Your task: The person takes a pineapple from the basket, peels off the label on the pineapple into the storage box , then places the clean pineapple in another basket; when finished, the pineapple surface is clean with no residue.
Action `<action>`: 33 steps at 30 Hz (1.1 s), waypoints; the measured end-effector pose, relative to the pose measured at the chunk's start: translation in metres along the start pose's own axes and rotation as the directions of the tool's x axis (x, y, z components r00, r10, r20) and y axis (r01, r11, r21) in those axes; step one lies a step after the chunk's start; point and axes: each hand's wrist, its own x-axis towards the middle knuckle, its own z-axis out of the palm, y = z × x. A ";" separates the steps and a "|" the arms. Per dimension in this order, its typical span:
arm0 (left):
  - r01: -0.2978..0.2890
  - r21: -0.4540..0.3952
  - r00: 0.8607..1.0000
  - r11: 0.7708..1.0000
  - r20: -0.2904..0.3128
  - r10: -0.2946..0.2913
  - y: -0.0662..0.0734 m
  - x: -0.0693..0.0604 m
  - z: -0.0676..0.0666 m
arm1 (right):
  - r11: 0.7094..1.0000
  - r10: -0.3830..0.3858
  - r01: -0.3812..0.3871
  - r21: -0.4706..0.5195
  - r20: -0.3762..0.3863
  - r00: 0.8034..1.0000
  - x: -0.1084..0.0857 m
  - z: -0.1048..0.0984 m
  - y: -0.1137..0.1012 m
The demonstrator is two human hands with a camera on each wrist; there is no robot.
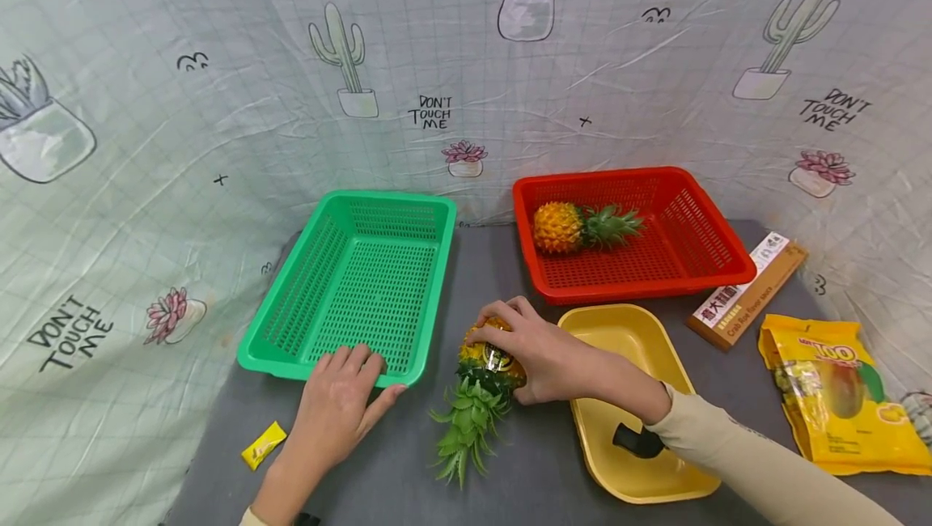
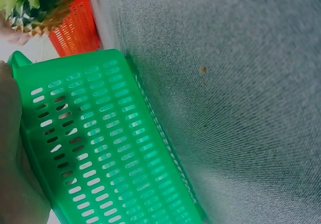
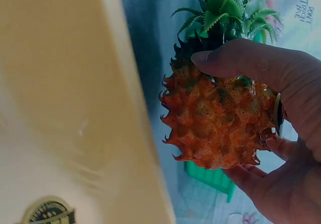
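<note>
"What is being held, and where?"

"A pineapple (image 1: 476, 400). The right hand (image 1: 549, 356) grips its body between the green basket (image 1: 371, 291) and the yellow tray (image 1: 628, 341); whether it touches the desk (image 1: 393, 461) is unclear. The left hand (image 1: 341, 396) rests on the green basket's near rim, thumb spread; I cannot tell if its fingers grip."

"How far along?"

"Partway, I'd judge: a second pineapple (image 1: 575, 228) lies in the red basket (image 1: 619, 271); the held one isn't in any container yet."

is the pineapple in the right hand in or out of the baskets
Out: the head view shows the right hand gripping the pineapple between the green basket and the yellow tray, in front of the red basket.
</note>
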 end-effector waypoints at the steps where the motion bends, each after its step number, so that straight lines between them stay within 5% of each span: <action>1: -0.002 0.001 1.000 1.000 -0.004 0.002 0.000 0.000 0.000 | 1.000 0.003 -0.003 -0.003 0.006 1.000 0.000 0.002 0.000; 16: 0.014 -0.005 0.998 1.000 0.057 -0.014 -0.002 0.002 -0.002 | 0.999 0.004 -0.002 -0.045 0.028 1.000 -0.001 0.025 -0.002; 28: 0.012 -0.002 1.000 1.000 0.025 -0.012 0.001 0.002 -0.001 | 0.993 0.018 -0.015 -0.119 0.026 1.000 -0.002 0.030 -0.009; 33: 0.027 -0.091 0.999 0.995 -0.037 -0.030 0.013 0.002 -0.002 | 0.993 0.035 -0.033 -0.112 0.015 0.999 -0.005 0.031 -0.012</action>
